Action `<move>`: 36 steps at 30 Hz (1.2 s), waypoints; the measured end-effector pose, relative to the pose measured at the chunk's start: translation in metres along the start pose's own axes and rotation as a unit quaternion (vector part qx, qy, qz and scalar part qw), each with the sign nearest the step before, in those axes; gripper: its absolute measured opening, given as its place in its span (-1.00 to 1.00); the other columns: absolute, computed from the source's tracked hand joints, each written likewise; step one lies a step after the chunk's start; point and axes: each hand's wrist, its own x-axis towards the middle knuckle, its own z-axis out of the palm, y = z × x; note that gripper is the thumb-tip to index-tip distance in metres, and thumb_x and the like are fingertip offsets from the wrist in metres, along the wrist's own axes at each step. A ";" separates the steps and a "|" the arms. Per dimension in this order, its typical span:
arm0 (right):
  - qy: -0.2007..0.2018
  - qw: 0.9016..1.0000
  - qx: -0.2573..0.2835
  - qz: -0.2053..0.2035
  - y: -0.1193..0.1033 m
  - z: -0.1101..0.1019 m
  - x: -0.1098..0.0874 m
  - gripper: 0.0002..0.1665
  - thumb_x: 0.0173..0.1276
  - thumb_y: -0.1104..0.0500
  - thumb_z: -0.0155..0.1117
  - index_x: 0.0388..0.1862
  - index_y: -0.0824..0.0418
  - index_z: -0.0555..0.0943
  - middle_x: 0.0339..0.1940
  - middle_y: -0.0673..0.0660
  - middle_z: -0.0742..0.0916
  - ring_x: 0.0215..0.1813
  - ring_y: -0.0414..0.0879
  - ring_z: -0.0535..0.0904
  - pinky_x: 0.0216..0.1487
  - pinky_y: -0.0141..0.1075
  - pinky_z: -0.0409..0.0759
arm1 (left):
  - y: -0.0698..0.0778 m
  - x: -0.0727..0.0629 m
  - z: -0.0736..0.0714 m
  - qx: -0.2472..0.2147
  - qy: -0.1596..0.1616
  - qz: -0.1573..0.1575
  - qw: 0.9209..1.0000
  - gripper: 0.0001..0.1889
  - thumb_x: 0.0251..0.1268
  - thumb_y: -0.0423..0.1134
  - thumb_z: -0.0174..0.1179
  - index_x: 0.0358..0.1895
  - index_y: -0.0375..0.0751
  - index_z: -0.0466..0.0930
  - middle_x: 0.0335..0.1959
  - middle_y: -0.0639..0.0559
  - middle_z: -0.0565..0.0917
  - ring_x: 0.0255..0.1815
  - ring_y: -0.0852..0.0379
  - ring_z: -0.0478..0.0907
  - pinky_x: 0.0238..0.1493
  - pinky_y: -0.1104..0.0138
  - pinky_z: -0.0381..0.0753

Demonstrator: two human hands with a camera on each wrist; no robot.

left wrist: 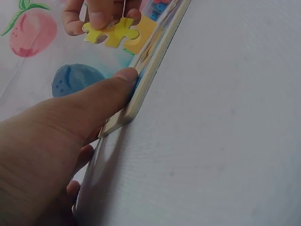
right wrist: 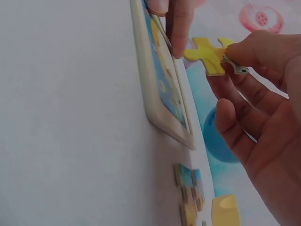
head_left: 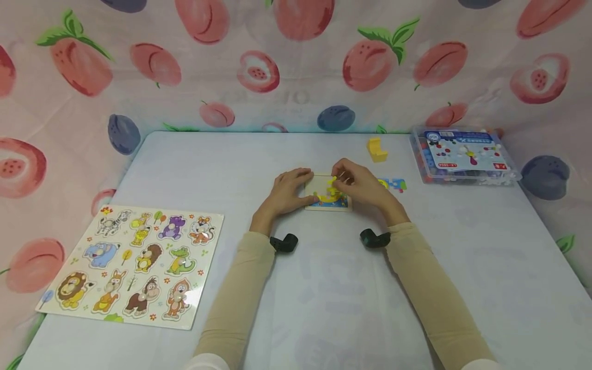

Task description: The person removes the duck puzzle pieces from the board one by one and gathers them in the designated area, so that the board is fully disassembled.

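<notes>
My right hand (head_left: 363, 187) pinches a yellow jigsaw piece (right wrist: 209, 55) between thumb and fingers. The piece is raised over a small wooden puzzle tray (head_left: 320, 182). Blue and yellow pieces line the tray's near part, while bare wood shows toward its far side. At the tray's left side rests my left hand (head_left: 289, 191), its thumb pressing the near-left border and its index finger by the far edge. The left wrist view shows that thumb (left wrist: 106, 92) on the wooden rim. Part of the tray is covered by both hands.
Several loose blue, green and yellow pieces (head_left: 398, 185) lie right of the tray, partly behind my right hand. Behind them stands a yellow L-shaped block (head_left: 376, 150). A clear plastic box (head_left: 464, 154) sits at the back right. An animal puzzle board (head_left: 127, 252) lies at the left.
</notes>
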 end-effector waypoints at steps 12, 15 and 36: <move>-0.008 0.998 0.009 0.061 -0.027 -0.027 -0.020 -0.79 0.37 0.29 0.13 -0.07 0.35 0.47 -0.12 0.21 0.61 -0.09 0.05 0.56 -0.08 -0.24 0.50 | 0.002 -0.001 0.000 0.004 -0.004 0.001 1.000 -0.25 0.19 0.12 0.22 0.41 -0.07 0.24 0.46 0.06 0.23 0.51 0.09 0.04 0.49 0.10 -0.15; -0.011 0.998 0.013 0.060 -0.024 -0.033 -0.023 -0.81 0.36 0.29 0.13 -0.09 0.35 0.48 -0.14 0.21 0.62 -0.11 0.05 0.57 -0.16 -0.31 0.52 | 0.002 -0.002 -0.001 0.006 -0.004 0.002 1.000 -0.25 0.19 0.12 0.23 0.41 -0.07 0.24 0.46 0.05 0.23 0.51 0.08 0.05 0.49 0.09 -0.15; -0.019 0.996 0.002 0.089 0.016 -0.061 -0.034 -0.87 0.33 0.30 0.18 -0.16 0.31 0.53 -0.18 0.20 0.63 -0.13 -0.04 0.51 -0.12 -0.45 0.44 | 0.003 -0.001 -0.002 0.004 -0.008 -0.003 1.000 -0.26 0.20 0.12 0.22 0.42 -0.06 0.23 0.46 0.06 0.21 0.52 0.09 0.02 0.50 0.09 -0.17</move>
